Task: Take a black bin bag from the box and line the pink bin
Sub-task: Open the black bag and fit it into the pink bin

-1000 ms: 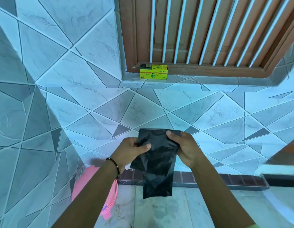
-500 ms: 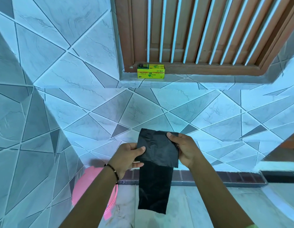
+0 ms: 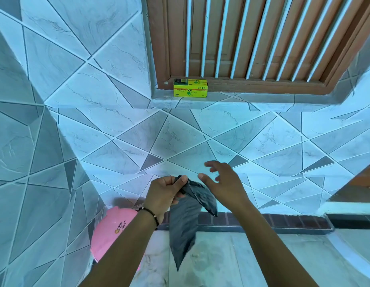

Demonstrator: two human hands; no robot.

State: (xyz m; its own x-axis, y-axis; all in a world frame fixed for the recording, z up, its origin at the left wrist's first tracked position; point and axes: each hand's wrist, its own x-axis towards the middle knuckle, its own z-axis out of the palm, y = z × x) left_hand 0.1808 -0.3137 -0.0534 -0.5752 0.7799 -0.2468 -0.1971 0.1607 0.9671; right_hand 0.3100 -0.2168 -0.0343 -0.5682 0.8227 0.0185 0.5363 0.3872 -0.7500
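Observation:
A black bin bag [image 3: 185,222] hangs, partly unfolded, from my left hand [image 3: 165,193], which pinches its top corner. My right hand [image 3: 223,183] is just right of the bag's top, fingers spread and holding nothing. The pink bin [image 3: 111,230] stands on the floor at the lower left, against the tiled wall, partly hidden behind my left forearm. The yellow-green bin bag box [image 3: 190,88] sits on the window sill above, far from both hands.
A brown wooden window [image 3: 252,38] with white bars sits above the sill. Tiled walls meet in a corner on the left. A dark brick skirting strip [image 3: 273,221] runs along the wall base, and a raised ledge [image 3: 350,210] juts in at the right.
My right hand has let go of the bag and opened. The bag now dangles from my left hand alone, twisted and falling longer.

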